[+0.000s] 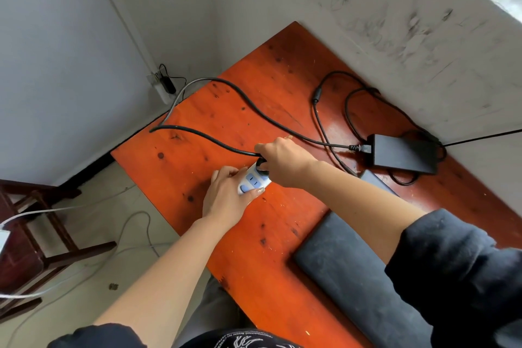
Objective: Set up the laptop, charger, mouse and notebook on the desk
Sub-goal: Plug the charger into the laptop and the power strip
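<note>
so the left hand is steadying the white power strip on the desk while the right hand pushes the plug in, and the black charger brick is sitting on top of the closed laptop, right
Not quite. The head view shows the charger brick on the bare desk by the wall, beyond the closed laptop, not on it. The rest holds: left hand steadies the power strip, right hand grips the plug.

I see the closed dark grey slab of a laptop lying flat near the desk's right edge, partly hidden under a forearm. The flat black rectangular charger brick lies beyond it by the wall, its thin black output cord looping loosely beside it. Its thicker black mains cable sweeps over the far desk edge and back to a black plug, which I think sits at a socket of a white strip, though fingers cover it.
</note>
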### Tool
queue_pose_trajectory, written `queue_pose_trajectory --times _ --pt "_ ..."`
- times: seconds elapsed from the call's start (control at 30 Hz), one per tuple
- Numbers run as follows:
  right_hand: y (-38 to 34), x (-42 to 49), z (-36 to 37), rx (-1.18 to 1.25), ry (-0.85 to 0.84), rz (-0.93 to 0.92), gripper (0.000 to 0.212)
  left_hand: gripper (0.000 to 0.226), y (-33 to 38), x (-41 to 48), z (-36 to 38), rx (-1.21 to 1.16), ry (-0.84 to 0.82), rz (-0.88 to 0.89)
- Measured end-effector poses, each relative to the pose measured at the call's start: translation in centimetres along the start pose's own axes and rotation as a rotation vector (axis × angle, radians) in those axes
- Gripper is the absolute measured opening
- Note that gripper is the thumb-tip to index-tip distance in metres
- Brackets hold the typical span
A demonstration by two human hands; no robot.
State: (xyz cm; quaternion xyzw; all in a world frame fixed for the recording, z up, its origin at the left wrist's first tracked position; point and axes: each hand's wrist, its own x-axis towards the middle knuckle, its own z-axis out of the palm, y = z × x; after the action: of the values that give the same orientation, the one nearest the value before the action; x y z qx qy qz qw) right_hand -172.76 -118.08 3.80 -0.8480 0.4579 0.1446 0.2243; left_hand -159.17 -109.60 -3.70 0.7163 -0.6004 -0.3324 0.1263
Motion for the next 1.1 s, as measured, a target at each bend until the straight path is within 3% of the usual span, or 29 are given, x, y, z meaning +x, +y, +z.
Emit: queue_pose_trajectory --times 0.13,0.4,0.63,0.73,0.9,0.97,1.1 --pt "1.0 -1.2 1.2 0.106 0.082 0.053 0.018 0.043 -0.3 0.0 0.1 0.008 -0.003 0.032" --pt "0.1 -0.6 1.1 -0.053 0.061 0.007 0.009 0.046 -0.4 0.0 0.1 -0.013 0.006 0.030" --pt "-0.4 -1.5 1.8 -0.055 0.099 0.060 0.014 0.044 -0.4 0.1 0.1 -0.003 -0.020 0.019" --pt "0.0 -1.0 0.4 -0.005 0.033 0.085 0.019 0.047 -0.4 0.3 -0.1 -0.011 -0.042 0.011" --pt "0.0 0.0 -0.8 -0.177 -0.080 0.161 0.048 0.045 -0.3 0.0 0.0 -0.063 -0.003 0.009" --pt "0.1 0.2 -0.6 -0.108 -0.164 0.213 0.055 0.043 -0.3 0.0 -0.1 -0.057 0.001 0.024" --pt "-0.1 0.5 -0.5 0.121 -0.228 0.314 0.050 0.041 -0.6 0.2 -0.2 -0.083 -0.012 0.065"
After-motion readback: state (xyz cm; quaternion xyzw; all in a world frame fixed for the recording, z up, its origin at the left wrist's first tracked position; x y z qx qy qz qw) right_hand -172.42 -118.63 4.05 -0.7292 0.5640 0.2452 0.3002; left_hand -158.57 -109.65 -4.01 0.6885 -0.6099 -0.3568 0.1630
